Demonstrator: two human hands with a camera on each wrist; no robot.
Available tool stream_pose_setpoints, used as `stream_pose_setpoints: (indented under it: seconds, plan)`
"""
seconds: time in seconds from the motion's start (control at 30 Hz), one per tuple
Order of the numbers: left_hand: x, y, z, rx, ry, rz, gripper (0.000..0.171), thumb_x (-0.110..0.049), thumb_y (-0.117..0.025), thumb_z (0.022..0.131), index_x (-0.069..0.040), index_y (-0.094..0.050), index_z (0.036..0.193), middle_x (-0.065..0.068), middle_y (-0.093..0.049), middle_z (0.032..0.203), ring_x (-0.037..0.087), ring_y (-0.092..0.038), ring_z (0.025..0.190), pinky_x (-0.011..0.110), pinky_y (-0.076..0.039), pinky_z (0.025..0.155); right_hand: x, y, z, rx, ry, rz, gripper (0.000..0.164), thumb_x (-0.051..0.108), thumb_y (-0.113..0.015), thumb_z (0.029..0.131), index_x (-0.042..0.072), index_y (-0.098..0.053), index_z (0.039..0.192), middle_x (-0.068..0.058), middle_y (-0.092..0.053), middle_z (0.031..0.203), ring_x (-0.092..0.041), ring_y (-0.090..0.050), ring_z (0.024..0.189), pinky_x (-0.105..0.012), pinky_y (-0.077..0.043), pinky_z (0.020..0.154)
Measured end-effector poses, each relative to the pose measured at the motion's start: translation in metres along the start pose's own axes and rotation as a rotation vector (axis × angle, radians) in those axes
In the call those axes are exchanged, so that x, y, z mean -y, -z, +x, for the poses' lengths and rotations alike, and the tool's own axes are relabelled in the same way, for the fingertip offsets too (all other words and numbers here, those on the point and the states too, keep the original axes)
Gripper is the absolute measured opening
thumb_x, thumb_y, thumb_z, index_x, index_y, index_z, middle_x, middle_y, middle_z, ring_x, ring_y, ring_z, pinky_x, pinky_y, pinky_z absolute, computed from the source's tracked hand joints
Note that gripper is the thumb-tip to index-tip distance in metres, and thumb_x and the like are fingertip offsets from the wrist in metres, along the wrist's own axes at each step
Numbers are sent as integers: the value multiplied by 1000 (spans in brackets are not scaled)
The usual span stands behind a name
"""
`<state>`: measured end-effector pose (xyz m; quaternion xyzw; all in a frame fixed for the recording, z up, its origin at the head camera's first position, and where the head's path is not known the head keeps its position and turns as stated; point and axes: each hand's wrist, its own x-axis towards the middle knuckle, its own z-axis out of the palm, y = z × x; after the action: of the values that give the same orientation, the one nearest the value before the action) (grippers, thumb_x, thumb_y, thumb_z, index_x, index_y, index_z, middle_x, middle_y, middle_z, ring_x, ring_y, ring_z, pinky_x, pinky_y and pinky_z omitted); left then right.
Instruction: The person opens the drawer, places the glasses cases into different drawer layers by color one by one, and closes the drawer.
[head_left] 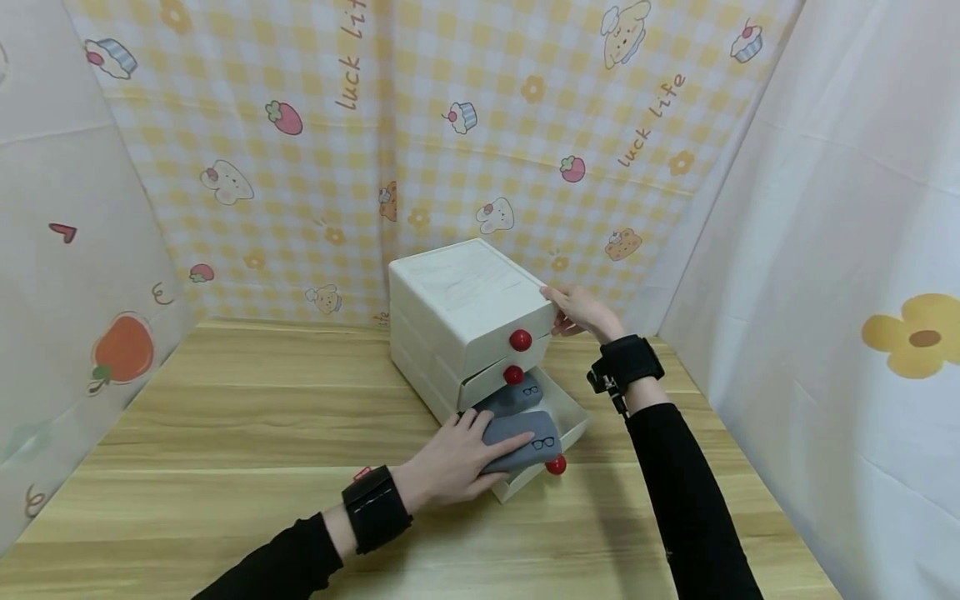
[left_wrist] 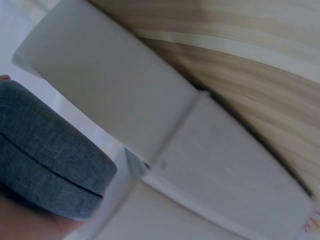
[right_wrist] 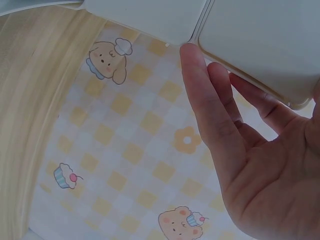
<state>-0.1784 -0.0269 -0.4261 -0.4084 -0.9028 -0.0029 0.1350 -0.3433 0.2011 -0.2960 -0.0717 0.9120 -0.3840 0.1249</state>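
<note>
My left hand (head_left: 457, 454) grips a grey glasses case (head_left: 542, 443) with a small glasses print on its end. The held case is tilted over the pulled-out bottom drawer (head_left: 572, 421) of a white drawer cabinet (head_left: 427, 333). Behind it, a second grey glasses case (head_left: 530, 390) lies in that drawer, partly hidden. In the left wrist view, the held case (left_wrist: 50, 155) shows a dark seam along its fabric side. My right hand (head_left: 585, 312) touches the cabinet's upper right side. Its fingers (right_wrist: 200, 85) lie fairly straight against the wall in the right wrist view.
Round red knobs mark the drawers: the top knob (head_left: 520, 340), the middle knob (head_left: 513, 374) and the bottom knob (head_left: 556, 464). The middle drawer sits slightly ajar. A wooden table (head_left: 262, 417) carries the cabinet, with a checked curtain (head_left: 300, 192) behind it.
</note>
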Motion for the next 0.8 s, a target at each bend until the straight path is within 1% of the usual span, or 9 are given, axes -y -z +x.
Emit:
stream_pose_setpoints:
  seconds: [0.13,0.23,0.37,0.47,0.6,0.67,0.8]
  plan:
    - [-7,-3,13,30,64,-19,60,-56,-42,95,-43,-20,149,13,-50,125,26,-52,108,41,-51,88,-1,-1,0,3,1,1,51,43,-36,101,-1,-57,117,-9,-56,73,-19,-65,68,-30,-59,68]
    - [-11,-6,21,39,95,-5,60,-56,-43,94,-43,-21,149,14,-50,125,28,-52,107,41,-52,85,-2,-1,0,7,0,10,52,44,-37,101,-1,-56,117,-8,-56,72,-16,-64,64,-25,-57,64]
    - [-14,-9,27,39,119,31,60,-55,-44,94,-44,-22,148,15,-49,125,28,-51,107,41,-51,83,-3,-1,1,10,6,1,53,45,-36,101,-1,-56,118,-8,-57,73,-20,-66,69,-29,-59,68]
    - [-16,-9,30,31,130,60,59,-55,-44,94,-43,-23,148,14,-50,123,27,-51,104,40,-51,80,-2,-1,1,9,13,-9,53,44,-35,101,-1,-56,118,-9,-57,75,-24,-67,74,-34,-60,73]
    - [-18,-10,35,14,151,75,58,-54,-46,94,-42,-28,147,13,-52,119,26,-52,100,38,-50,76,-1,0,0,5,13,-13,52,43,-34,102,-1,-56,119,-10,-57,76,-27,-67,76,-35,-60,73]
    - [-19,-10,38,14,167,72,57,-54,-47,93,-42,-30,146,13,-52,118,26,-52,99,38,-51,76,-1,0,0,1,14,-15,52,43,-34,102,0,-56,120,-11,-57,77,-28,-68,78,-35,-60,73]
    - [-21,-13,44,24,198,79,57,-54,-47,93,-42,-30,146,13,-52,120,26,-52,100,39,-51,78,-2,0,-1,1,18,-18,52,43,-34,102,-1,-56,120,-9,-57,75,-27,-67,77,-32,-59,70]
